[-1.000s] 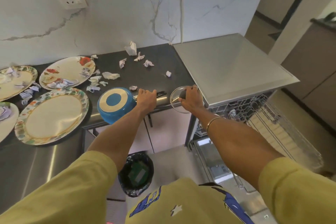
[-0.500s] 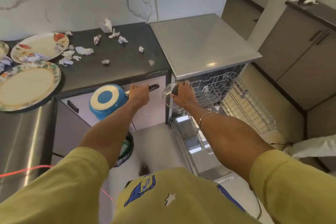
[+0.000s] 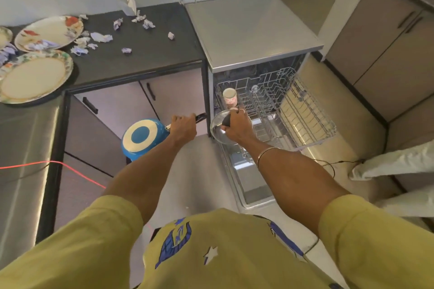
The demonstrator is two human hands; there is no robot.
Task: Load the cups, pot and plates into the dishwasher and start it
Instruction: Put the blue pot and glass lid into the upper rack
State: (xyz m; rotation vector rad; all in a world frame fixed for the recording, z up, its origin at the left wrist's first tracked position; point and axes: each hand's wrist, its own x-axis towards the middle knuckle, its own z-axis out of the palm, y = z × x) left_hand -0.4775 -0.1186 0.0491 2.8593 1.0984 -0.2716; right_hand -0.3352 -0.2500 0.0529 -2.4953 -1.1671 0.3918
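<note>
pot (image 3: pixel 143 139), blue with a cream ring underneath, hangs bottom-up beside the cabinet; i see my left hand (image 3: pixel 183 127) clamped on its black handle, right hand (image 3: pixel 237 125) gripping the glass lid (image 3: pixel 217 128) by what looks like its knob, at the dishwasher (image 3: pixel 253 37) rack.

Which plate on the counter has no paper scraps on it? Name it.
The big plate with the floral rim, nearest the counter's front edge. Its cream centre is bare, while the red-flowered plate behind it carries crumpled paper.
</note>
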